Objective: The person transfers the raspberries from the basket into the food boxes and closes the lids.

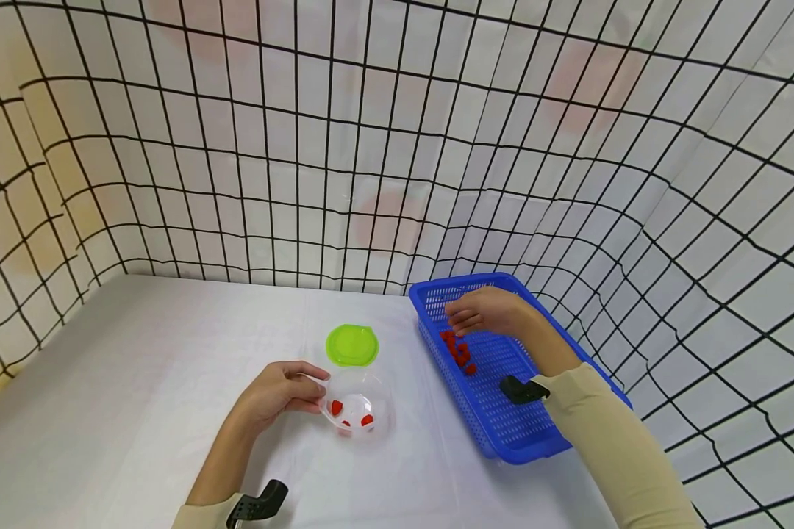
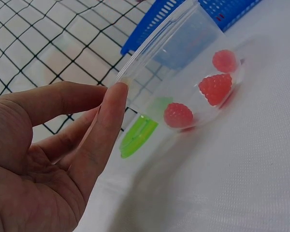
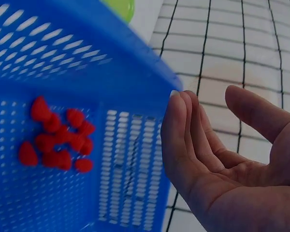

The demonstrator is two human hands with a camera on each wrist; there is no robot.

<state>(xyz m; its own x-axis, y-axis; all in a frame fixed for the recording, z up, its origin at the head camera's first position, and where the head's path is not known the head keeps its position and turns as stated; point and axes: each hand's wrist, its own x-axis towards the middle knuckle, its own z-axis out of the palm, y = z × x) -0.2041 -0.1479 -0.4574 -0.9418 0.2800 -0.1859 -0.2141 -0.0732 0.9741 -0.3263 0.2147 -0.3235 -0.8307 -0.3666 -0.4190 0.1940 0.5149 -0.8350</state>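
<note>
Head view shows a person at a white table, moving red raspberries from a blue basket [image 1: 503, 411] into a clear plastic cup [image 1: 357, 413]. The left hand [image 1: 274, 389] pinches the rim of the cup between thumb and fingers, tipping it so its mouth faces left toward the hand while its lower side rests on the table; three raspberries [image 2: 215, 88] lie inside against the low wall. A green lid [image 1: 352, 344] lies flat on the table just behind the cup. The right hand [image 1: 486, 311] hovers over the far end of the basket, palm partly turned up, fingers straight and together, thumb apart, holding nothing that can be seen. A cluster of loose raspberries [image 3: 58, 140] sits on the basket floor, near the hand but not touching it. To do this step well, I judge the fingers should lower onto a single berry at the cluster's edge and pinch it lightly, since the fruit looks soft, while the left hand keeps the cup steady and tilted. Both forearms wear beige sleeves.
</note>
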